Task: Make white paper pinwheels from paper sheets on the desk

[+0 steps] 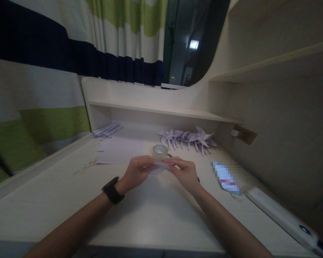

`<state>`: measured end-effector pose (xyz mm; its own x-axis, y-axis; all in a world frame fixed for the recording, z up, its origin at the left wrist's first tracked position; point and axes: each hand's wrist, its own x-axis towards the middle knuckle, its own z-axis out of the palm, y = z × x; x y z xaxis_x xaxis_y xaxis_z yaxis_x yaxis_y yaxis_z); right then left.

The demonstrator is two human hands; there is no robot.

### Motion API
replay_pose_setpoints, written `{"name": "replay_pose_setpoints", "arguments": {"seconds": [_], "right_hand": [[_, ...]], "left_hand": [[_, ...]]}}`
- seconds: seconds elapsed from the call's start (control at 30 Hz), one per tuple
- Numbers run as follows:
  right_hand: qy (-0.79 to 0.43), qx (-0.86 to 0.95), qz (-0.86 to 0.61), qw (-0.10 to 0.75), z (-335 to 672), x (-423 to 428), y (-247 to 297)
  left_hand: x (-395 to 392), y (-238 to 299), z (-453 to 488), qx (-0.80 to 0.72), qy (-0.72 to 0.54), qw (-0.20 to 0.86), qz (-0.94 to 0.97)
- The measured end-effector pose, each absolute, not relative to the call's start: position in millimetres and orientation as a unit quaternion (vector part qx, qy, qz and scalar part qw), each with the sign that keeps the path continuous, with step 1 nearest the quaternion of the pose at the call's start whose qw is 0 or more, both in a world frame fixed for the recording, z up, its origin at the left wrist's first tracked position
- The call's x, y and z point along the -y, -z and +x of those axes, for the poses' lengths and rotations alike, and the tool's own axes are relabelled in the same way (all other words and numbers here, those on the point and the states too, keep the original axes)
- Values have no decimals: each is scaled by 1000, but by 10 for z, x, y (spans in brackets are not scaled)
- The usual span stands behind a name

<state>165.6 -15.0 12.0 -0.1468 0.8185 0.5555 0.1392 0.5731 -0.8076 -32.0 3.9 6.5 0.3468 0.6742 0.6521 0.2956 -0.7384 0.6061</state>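
Observation:
My left hand (140, 169) and my right hand (183, 172) meet over the middle of the desk, thumbs and fingers pinched on a small white piece of paper (159, 163) between them. A dark watch sits on my left wrist. Just beyond my fingertips stands a roll of clear tape (160, 152). The tip of a dark, thin object shows beside the roll, mostly hidden by my right hand. Several white paper pinwheels (200, 138) lie in a cluster farther back, right of the tape.
White paper sheets (121, 146) lie at the back left, with folded paper strips (107, 130) behind them. Thin pale sticks or strings (87, 165) are nearby. A phone (226, 177) and a long white lamp-like bar (280, 215) lie at right. A low shelf (161, 110) overhangs the desk's back.

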Motion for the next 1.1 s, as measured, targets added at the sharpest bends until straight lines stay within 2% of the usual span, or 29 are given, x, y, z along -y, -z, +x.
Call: {"name": "replay_pose_setpoints", "arguments": {"seconds": [0.3, 0.43, 0.6, 1.1], "right_hand": [[-263, 660, -391, 585, 1625, 121, -18], [-248, 685, -365, 579, 1627, 167, -62], [-250, 703, -323, 583, 1628, 197, -81], [-275, 662, -373, 589, 1646, 175, -55]], "left_hand": [[9, 46, -237, -332, -507, 166, 778], [9, 73, -215, -322, -515, 154, 779], [16, 68, -221, -318, -509, 163, 783], [58, 20, -206, -348, -494, 197, 772]]}}
